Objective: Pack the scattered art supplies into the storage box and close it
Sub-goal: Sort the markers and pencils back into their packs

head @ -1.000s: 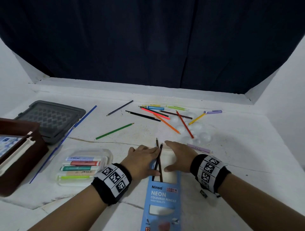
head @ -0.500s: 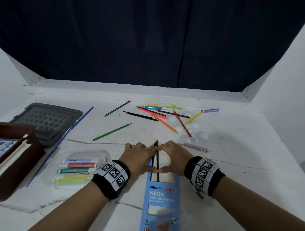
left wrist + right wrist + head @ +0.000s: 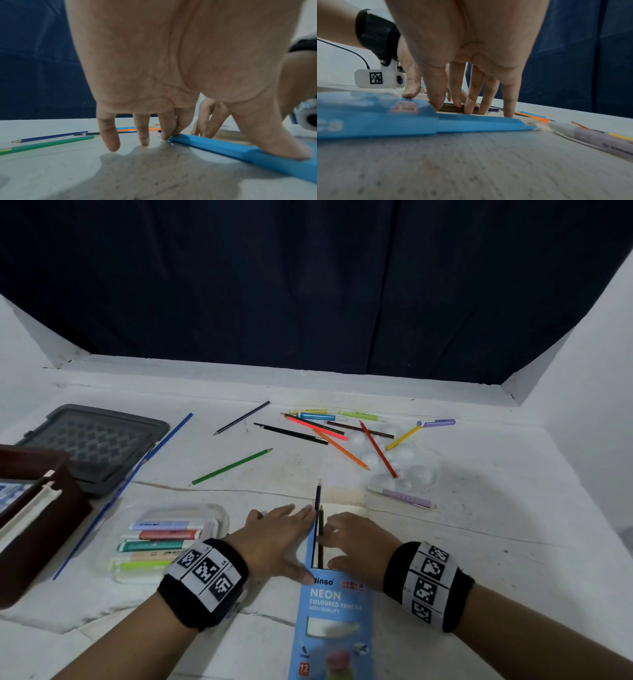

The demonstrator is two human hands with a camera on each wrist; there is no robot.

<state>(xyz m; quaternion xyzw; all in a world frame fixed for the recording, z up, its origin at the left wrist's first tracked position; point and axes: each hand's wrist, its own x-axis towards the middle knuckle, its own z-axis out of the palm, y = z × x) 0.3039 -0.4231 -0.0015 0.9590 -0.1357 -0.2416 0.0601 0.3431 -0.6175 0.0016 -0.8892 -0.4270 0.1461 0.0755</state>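
Head view, from nine o'clock: the brown storage box (image 3: 37,529) stands open at the table's (image 3: 479,508) edge, beside a grey lid (image 3: 92,440) and a clear marker case (image 3: 164,542). At six o'clock, the left hand (image 3: 274,537) lies flat with fingers straight, pressing the blue pencil box (image 3: 334,611). The right hand (image 3: 356,542), fingers extended, pushes two dark pencils (image 3: 319,529) into it. Loose pencils (image 3: 325,436) lie scattered at twelve o'clock.
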